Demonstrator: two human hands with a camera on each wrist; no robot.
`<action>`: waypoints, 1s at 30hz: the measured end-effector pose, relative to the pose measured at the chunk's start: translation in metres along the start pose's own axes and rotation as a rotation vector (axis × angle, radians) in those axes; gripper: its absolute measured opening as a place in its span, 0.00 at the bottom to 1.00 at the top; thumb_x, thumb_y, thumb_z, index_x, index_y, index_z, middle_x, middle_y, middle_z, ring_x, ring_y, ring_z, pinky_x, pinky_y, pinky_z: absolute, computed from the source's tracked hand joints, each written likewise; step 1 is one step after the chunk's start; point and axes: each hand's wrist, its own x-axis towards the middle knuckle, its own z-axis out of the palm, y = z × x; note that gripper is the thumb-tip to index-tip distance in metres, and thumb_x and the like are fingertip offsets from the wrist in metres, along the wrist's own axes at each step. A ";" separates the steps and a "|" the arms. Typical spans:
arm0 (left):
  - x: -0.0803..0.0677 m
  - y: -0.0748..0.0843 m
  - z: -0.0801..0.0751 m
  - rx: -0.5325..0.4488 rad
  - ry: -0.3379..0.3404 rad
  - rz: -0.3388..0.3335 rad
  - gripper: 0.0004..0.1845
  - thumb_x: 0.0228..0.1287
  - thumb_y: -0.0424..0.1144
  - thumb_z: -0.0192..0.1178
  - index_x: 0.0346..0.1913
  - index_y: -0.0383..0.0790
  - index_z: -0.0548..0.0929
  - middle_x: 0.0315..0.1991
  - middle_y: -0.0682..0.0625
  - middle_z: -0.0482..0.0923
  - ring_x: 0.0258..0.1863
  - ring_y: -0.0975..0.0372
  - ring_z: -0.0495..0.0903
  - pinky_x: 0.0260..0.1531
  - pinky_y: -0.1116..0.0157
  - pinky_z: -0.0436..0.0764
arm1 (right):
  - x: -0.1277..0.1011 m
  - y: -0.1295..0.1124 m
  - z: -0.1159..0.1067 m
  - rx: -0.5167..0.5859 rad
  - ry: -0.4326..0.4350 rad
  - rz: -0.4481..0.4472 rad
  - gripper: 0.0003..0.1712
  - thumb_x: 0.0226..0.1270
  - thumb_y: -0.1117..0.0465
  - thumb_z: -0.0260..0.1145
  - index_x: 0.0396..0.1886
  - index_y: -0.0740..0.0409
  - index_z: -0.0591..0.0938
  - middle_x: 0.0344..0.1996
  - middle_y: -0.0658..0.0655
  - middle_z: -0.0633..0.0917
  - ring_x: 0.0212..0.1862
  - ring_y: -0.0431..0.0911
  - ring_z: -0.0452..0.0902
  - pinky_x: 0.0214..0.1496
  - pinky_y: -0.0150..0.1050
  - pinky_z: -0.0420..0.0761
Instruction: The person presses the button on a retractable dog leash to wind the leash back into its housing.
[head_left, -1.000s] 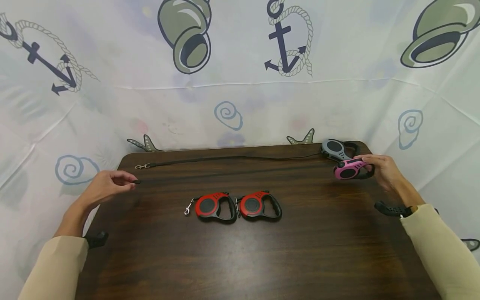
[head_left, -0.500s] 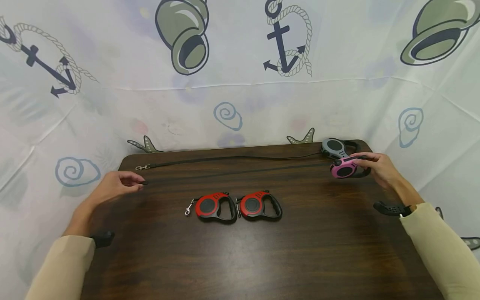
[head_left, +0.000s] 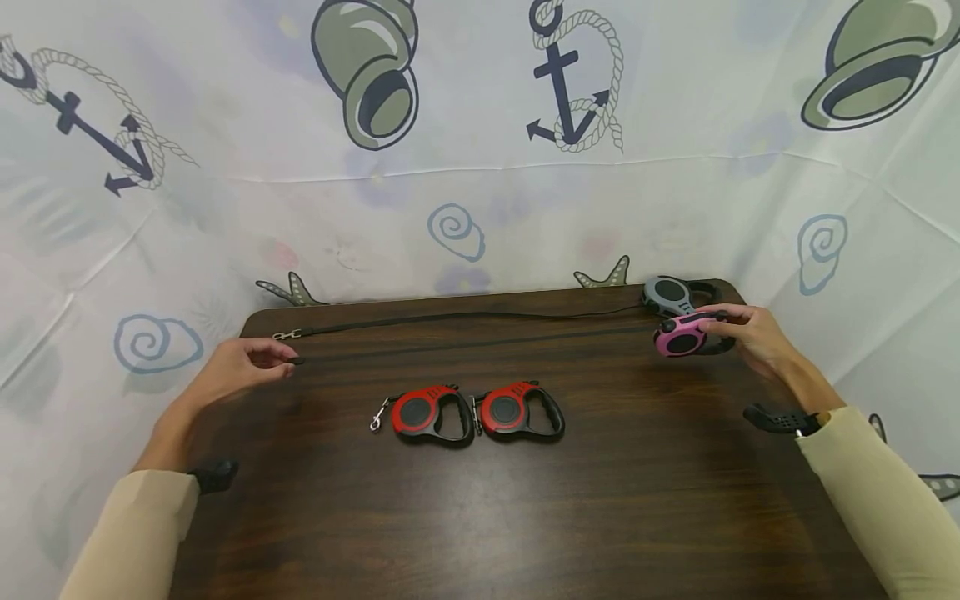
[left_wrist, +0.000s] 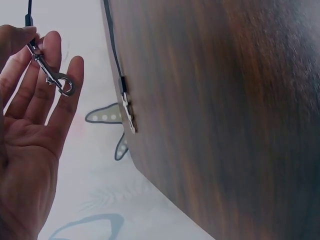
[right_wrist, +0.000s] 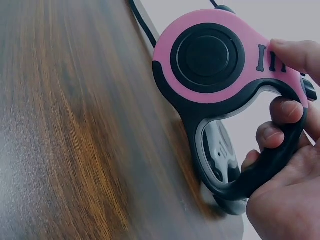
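My right hand [head_left: 757, 342] grips the black handle of a pink retractable dog leash [head_left: 680, 335], held at the far right of the table. In the right wrist view, the fingers curl through the handle loop of the pink leash [right_wrist: 207, 57] and the thumb lies on its casing. A thin black cord [head_left: 480, 342] stretches from it across to my left hand [head_left: 236, 371]. There, thumb and finger pinch the cord's end, with its metal snap clip [left_wrist: 62, 82] lying along the fingers. Behind the pink one rests a grey retractable leash [head_left: 667, 293].
The grey leash's cord [head_left: 480, 314] runs along the back edge, ending in a clip [head_left: 287, 335] at left. Two red retractable leashes, one left [head_left: 415, 412] and one right [head_left: 504, 410], lie mid-table. A patterned cloth [head_left: 487, 108] hangs behind the brown table [head_left: 480, 517].
My left hand has moved right with the cord's end. My right hand, with the pink leash, has shifted slightly left. The red and grey leashes have stayed put.
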 end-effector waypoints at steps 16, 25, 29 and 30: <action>0.012 0.017 0.016 0.008 0.020 0.073 0.08 0.64 0.28 0.73 0.45 0.34 0.90 0.35 0.43 0.91 0.30 0.65 0.89 0.32 0.74 0.83 | 0.003 -0.018 0.028 0.102 -0.076 -0.064 0.17 0.77 0.68 0.67 0.61 0.66 0.85 0.46 0.46 0.89 0.49 0.42 0.80 0.53 0.36 0.76; 0.017 0.029 0.022 -0.006 0.013 0.095 0.07 0.65 0.29 0.73 0.45 0.34 0.90 0.36 0.42 0.90 0.32 0.58 0.90 0.34 0.74 0.84 | 0.005 -0.021 0.038 0.136 -0.105 -0.115 0.16 0.76 0.70 0.66 0.60 0.68 0.85 0.45 0.47 0.89 0.47 0.41 0.82 0.53 0.34 0.79; 0.018 0.032 0.024 -0.010 0.014 0.104 0.09 0.64 0.28 0.74 0.46 0.33 0.90 0.36 0.42 0.90 0.30 0.62 0.88 0.33 0.74 0.83 | 0.005 -0.023 0.042 0.121 -0.099 -0.126 0.16 0.77 0.70 0.66 0.60 0.67 0.86 0.44 0.47 0.90 0.46 0.41 0.82 0.53 0.33 0.79; 0.018 0.033 0.025 -0.012 0.016 0.106 0.09 0.64 0.28 0.74 0.46 0.33 0.90 0.36 0.42 0.90 0.30 0.63 0.88 0.32 0.74 0.83 | 0.005 -0.023 0.044 0.113 -0.100 -0.130 0.16 0.77 0.70 0.66 0.60 0.67 0.86 0.44 0.47 0.90 0.46 0.41 0.82 0.53 0.32 0.78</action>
